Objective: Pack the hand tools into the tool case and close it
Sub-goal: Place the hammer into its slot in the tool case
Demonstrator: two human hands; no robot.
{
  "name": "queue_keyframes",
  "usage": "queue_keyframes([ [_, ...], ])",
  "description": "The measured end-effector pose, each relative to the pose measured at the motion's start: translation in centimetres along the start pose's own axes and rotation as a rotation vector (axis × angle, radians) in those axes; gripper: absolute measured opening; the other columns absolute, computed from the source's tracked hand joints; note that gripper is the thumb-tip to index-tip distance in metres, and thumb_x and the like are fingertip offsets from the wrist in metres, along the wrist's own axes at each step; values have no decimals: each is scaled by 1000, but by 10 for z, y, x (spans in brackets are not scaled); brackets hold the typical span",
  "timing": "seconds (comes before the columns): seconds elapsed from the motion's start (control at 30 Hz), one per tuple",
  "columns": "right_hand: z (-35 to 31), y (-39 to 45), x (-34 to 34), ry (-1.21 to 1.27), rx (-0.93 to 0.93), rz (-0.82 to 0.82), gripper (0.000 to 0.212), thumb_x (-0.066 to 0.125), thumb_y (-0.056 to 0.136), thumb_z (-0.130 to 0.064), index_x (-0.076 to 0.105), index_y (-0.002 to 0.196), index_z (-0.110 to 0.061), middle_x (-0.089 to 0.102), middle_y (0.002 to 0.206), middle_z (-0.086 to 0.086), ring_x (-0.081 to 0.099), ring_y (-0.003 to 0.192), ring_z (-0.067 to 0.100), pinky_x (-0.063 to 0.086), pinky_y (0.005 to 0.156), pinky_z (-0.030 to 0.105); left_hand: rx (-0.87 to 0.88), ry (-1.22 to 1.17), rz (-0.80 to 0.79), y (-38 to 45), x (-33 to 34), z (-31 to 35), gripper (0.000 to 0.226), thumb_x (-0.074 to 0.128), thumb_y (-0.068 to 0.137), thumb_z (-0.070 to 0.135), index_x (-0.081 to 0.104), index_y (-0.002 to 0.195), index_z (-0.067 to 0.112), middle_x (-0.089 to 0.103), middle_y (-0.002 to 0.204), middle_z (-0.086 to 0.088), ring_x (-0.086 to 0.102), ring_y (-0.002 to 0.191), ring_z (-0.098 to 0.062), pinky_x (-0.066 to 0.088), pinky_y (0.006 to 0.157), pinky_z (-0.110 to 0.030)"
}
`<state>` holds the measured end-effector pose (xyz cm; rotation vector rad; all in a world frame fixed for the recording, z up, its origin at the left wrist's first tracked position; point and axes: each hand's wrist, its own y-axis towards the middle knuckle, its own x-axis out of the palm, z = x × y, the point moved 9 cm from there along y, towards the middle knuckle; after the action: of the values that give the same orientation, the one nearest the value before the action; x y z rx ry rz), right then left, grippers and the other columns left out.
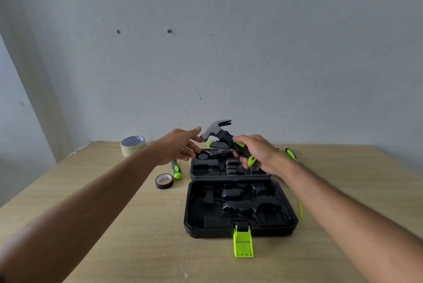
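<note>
A: What are the hands doing?

B: The right hand [258,153] grips the hammer [225,139] by its black-and-green handle, holding it in the air above the far half of the case [240,205]. The head points left, claw up. The left hand [180,146] reaches toward the head with fingers stretched out and loose, holding nothing, its fingertips just beside the hammer's face.

A: And the case?

B: It lies open on the table [114,225], both black moulded halves facing up, its green latch [243,243] sticking out toward the person.

A: What lies around it?

B: Left of it, a screwdriver [176,170] and a dark tape roll [164,181]; further back, a pale tape roll [132,144].
</note>
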<state>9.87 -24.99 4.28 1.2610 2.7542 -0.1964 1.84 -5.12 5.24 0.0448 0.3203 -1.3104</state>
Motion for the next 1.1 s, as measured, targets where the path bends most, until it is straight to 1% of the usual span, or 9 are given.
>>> queue_keyframes([
  [0.27,10,-12,9,-267,16,-189,36,51,106,-37,70,103,-6,71,81,10,49,53,16,45,50,26,18,139,-288,-5,17,-10,28,59,101,22,66,112,-3,66,98,-17,62,67,-13,52,62,-21],
  [0.37,13,-15,12,-244,55,-240,33,55,105,-32,71,115,-5,75,92,0,64,74,5,51,67,22,49,117,-339,-11,17,-12,28,58,101,10,60,124,-6,71,115,-25,73,99,-27,59,79,-25],
  [0.43,15,-15,16,-260,86,-303,36,58,103,-30,69,119,-1,76,101,6,65,84,8,52,69,23,80,86,-349,-17,19,-13,28,57,100,3,57,126,-8,68,120,-28,69,112,-37,60,87,-29],
  [0.6,23,-22,30,-398,112,-431,19,63,100,-22,74,97,-7,72,105,11,63,88,16,50,80,29,140,104,-366,-33,22,-13,31,59,95,-9,65,125,-4,72,120,-19,68,114,-35,55,99,-39],
  [0.73,33,-29,40,-436,88,-401,21,72,94,-15,69,112,-4,76,101,6,67,100,14,47,102,32,100,95,-388,-45,23,-19,31,51,98,-8,66,125,-5,73,115,-21,69,112,-34,54,101,-39],
  [0.83,40,-35,48,-541,68,-384,31,76,91,-20,65,118,-10,74,102,2,67,97,14,50,97,32,129,243,-320,-49,25,-24,28,70,92,5,72,120,3,74,118,-11,72,107,-26,57,95,-35],
  [0.9,42,-39,51,-668,39,-369,37,79,88,-28,65,119,-16,68,102,-1,63,95,14,49,88,29,142,355,-257,-52,28,-28,31,79,85,8,75,115,8,75,115,-2,73,86,-10,57,73,-18],
  [0.97,42,-44,52,-749,17,-348,40,80,87,-31,64,121,-18,64,103,-3,60,91,12,48,83,27,126,410,-185,-53,29,-35,37,85,80,11,76,115,13,77,94,-1,66,66,-3,47,58,-10],
  [1.1,42,-53,58,-815,-16,-330,42,80,87,-33,63,123,-18,61,101,-4,58,90,12,51,85,32,123,520,-99,-52,30,-44,44,89,74,18,76,117,21,74,104,6,64,78,-3,45,70,-19],
])
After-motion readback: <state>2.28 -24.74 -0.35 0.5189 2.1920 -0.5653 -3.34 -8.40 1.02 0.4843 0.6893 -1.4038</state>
